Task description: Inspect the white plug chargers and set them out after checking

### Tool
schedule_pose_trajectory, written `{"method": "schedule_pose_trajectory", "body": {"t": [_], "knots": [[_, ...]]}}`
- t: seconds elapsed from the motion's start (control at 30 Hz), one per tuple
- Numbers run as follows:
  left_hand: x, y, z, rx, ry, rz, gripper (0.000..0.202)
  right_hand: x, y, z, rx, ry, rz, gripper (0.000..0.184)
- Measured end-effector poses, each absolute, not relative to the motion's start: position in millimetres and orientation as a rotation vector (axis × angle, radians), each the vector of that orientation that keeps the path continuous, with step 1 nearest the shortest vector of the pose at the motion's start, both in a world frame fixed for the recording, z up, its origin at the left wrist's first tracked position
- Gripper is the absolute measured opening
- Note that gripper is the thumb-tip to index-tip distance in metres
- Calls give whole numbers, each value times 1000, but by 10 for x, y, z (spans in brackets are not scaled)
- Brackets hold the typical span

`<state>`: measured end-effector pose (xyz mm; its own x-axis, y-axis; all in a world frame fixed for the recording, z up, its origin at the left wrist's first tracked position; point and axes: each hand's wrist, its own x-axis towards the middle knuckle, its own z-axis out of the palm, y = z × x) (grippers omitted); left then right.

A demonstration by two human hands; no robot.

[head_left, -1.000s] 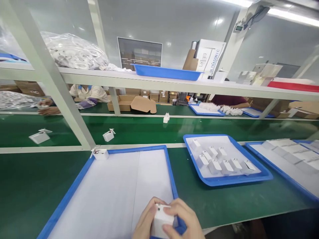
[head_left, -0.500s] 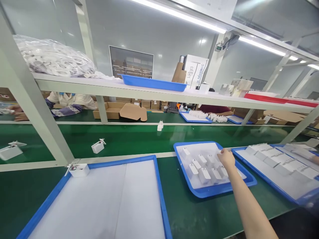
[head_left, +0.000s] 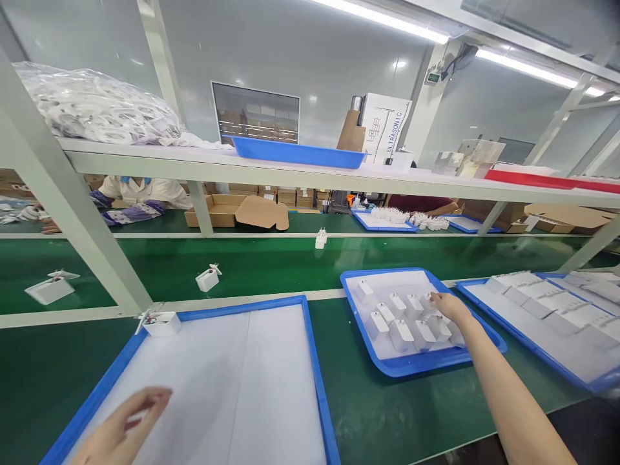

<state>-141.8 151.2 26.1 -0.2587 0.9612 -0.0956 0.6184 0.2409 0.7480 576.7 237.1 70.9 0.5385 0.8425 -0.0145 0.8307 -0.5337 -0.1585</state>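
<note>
My right hand (head_left: 448, 306) reaches into the small blue tray (head_left: 416, 366) and lies over the white chargers (head_left: 401, 332) at its right side; whether its fingers grip one is hidden. My left hand (head_left: 126, 423) hovers low over the white sheet of the large blue-framed tray (head_left: 310, 349), fingers loosely apart, holding nothing I can see. A small white part (head_left: 159, 321) sits at that tray's far left corner.
White parts (head_left: 207, 278) (head_left: 320, 239) (head_left: 48, 289) lie on the green belt beyond. A grey frame post (head_left: 77, 213) stands at left. More blue trays with white pieces (head_left: 542, 303) lie at right. Other people work across the belt (head_left: 140, 194).
A second ago both hands held a white block at the near edge. The right hand then went out to the small tray; the left hand has now come back into view, empty.
</note>
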Motion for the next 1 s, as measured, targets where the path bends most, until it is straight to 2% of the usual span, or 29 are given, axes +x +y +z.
{"method": "schedule_pose_trajectory", "body": {"t": [0.17,0.33,0.47,0.67,0.8,0.9,1.0], "knots": [[-1570,2061,453,1666,2248,1002,59,5501,2239,858,-2570,-1440,-92,24],[-1629,2329,235,1721,2314,1135,75,4796,2367,992,-2230,-1644,-273,28],[-1619,2585,11,1668,2260,1232,74,3708,2661,940,-1839,-1950,-114,18],[-1612,2809,-174,1517,2239,1457,46,1826,3269,627,-1433,-2182,265,20],[-1614,2800,-227,1483,2171,1569,39,835,3733,350,-1447,-2098,505,34],[-1600,2766,-227,1447,2147,1630,44,308,4036,191,-1554,-1966,627,43],[-1584,2748,-218,1430,2138,1639,50,13,4262,106,-1637,-1847,711,45]]}}
